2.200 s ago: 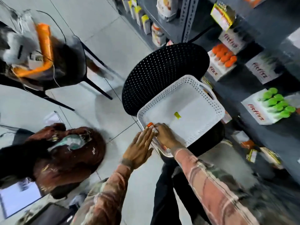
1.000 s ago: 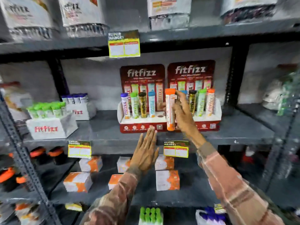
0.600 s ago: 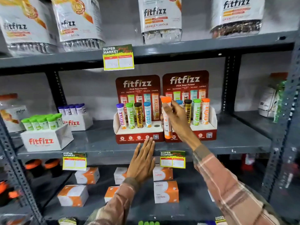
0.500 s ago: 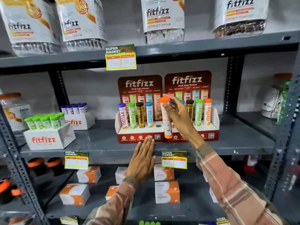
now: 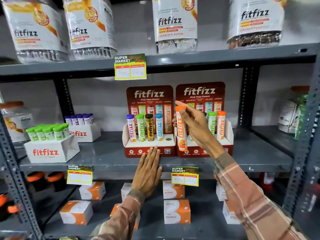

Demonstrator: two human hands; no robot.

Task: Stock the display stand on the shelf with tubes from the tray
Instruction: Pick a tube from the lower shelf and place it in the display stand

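Observation:
Two red fitfizz display stands sit side by side on the middle shelf (image 5: 103,153). The left stand (image 5: 149,149) holds several upright tubes and has one empty hole (image 5: 168,139) at its right end. My right hand (image 5: 194,125) grips an orange-capped tube (image 5: 181,129), held upright in front of the seam between the two stands, just right of that hole. The right stand (image 5: 228,134) shows a green and an orange tube; my hand hides the rest. My left hand (image 5: 149,170) lies flat, fingers together, on the shelf edge, fingertips touching the left stand's base. The tray is out of view.
White fitfizz boxes with green-capped tubes (image 5: 50,148) and purple-capped tubes (image 5: 81,125) stand at the shelf's left. Large jars line the upper shelf (image 5: 173,59). Orange-and-white cartons (image 5: 176,212) fill the lower shelf. Price tags hang from the shelf edges. Steel uprights (image 5: 249,94) frame the bay.
My view swung from the tray on the stool up to the shelf. My right hand carried the orange tube to the stands and shifted it slightly left. My left hand settled against the left stand's base.

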